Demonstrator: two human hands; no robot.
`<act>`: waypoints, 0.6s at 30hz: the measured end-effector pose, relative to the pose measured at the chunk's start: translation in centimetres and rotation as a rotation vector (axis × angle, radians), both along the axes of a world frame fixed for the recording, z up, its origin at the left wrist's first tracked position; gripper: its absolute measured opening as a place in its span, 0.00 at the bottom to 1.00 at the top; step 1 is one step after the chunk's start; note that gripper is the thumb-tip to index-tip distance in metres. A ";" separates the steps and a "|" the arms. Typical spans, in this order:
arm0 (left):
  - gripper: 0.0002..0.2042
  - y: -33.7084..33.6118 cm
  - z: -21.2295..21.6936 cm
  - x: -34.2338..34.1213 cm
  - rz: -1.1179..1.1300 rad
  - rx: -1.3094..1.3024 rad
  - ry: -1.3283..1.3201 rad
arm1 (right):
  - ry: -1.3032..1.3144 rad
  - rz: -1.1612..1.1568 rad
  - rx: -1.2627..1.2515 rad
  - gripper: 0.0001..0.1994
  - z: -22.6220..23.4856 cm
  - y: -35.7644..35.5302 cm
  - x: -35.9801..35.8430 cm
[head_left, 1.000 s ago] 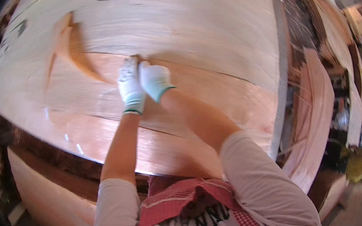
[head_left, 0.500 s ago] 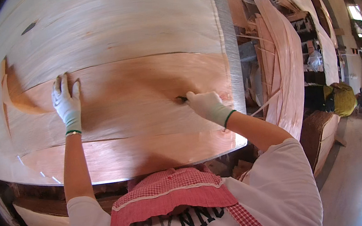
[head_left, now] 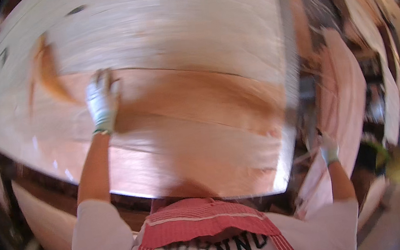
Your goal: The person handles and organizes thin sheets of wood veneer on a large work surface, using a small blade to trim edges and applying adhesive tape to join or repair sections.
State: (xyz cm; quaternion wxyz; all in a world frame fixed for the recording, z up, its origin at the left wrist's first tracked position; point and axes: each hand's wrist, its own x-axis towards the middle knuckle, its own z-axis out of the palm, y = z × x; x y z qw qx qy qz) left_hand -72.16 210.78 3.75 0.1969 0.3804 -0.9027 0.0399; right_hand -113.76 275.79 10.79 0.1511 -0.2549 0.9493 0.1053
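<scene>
My left hand point(head_left: 101, 97), in a white glove, lies flat on a wide wood veneer sheet point(head_left: 172, 32), close to a seam between the pale part and a pinkish-brown veneer strip point(head_left: 195, 85). Beside its fingers, to the left, a torn piece of veneer point(head_left: 48, 76) curls up from the surface. My right hand point(head_left: 330, 149), gloved too, is off the sheet to the right, over a hanging pile of pink veneer strips point(head_left: 340, 86). Its fingers look closed; a small dark tip shows at them, but blur hides what it is.
The sheet lies on a table with a shiny metal edge point(head_left: 286, 164) at its right side. Wood pieces and more veneer point(head_left: 45, 216) sit below the table at the left. A person in yellowish clothing point(head_left: 396, 165) is farther off at the right.
My right hand has left the sheet, where it held a small dark tool, and swung right to the veneer pile. My left hand stays on the sheet. The whole view has shifted and blurred.
</scene>
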 end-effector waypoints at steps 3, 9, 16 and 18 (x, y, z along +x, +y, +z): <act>0.23 -0.5 1.1 -1.3 0.029 0.026 0.066 | 0.034 -0.072 -0.100 0.18 -0.5 -13.8 3.9; 0.34 -1.9 1.9 1.5 0.047 0.392 0.122 | -0.110 0.487 -0.318 0.14 -0.7 -42.0 15.4; 0.46 -2.4 3.0 1.2 0.070 0.386 0.115 | -0.154 0.833 -0.440 0.12 -2.8 -61.0 26.5; 0.46 -2.5 3.4 0.6 0.081 0.437 0.093 | -0.099 0.991 -0.413 0.09 -3.2 -63.8 28.6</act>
